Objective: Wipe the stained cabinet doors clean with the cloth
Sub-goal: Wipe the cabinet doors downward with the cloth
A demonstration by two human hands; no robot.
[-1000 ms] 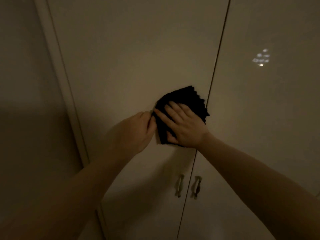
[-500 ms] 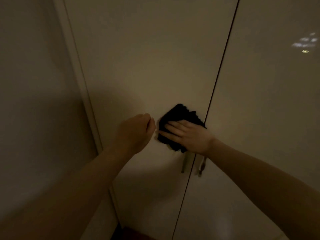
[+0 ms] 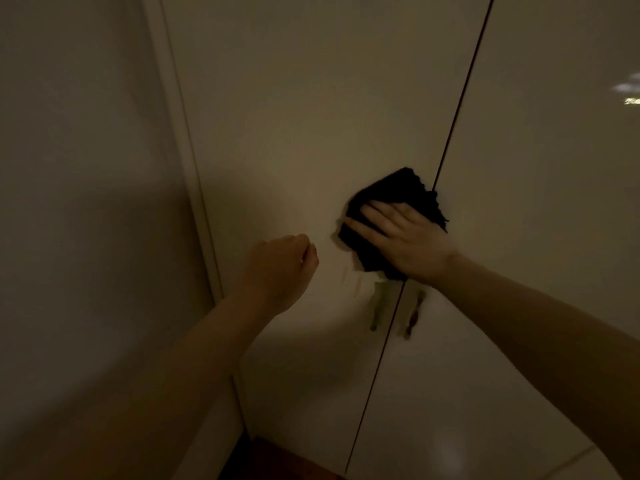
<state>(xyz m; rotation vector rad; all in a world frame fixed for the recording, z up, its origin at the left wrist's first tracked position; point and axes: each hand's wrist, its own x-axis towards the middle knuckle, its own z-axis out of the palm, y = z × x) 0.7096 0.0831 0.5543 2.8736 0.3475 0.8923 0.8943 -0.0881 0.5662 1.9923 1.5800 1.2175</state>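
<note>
Two pale glossy cabinet doors face me in dim light, the left door [image 3: 294, 133] and the right door [image 3: 536, 202], split by a thin dark gap. My right hand [image 3: 401, 237] lies flat with fingers spread on a black cloth [image 3: 401, 190], pressing it against the left door beside the gap. My left hand [image 3: 280, 268] is curled into a loose fist with nothing in it, close to the door and left of the cloth. Faint yellowish streaks [image 3: 353, 285] mark the door just below the cloth.
Two small vertical handles, the left handle [image 3: 375, 313] and the right handle [image 3: 414, 317], sit below the cloth on either side of the gap. A pale frame strip [image 3: 187, 174] and a wall lie to the left. A dark reddish floor [image 3: 277, 459] shows at the bottom.
The view shifted, so the doors sit further right and lower. My left hand has come away from the cloth's edge and now sits apart from it. My right hand slid the cloth slightly on the door.
</note>
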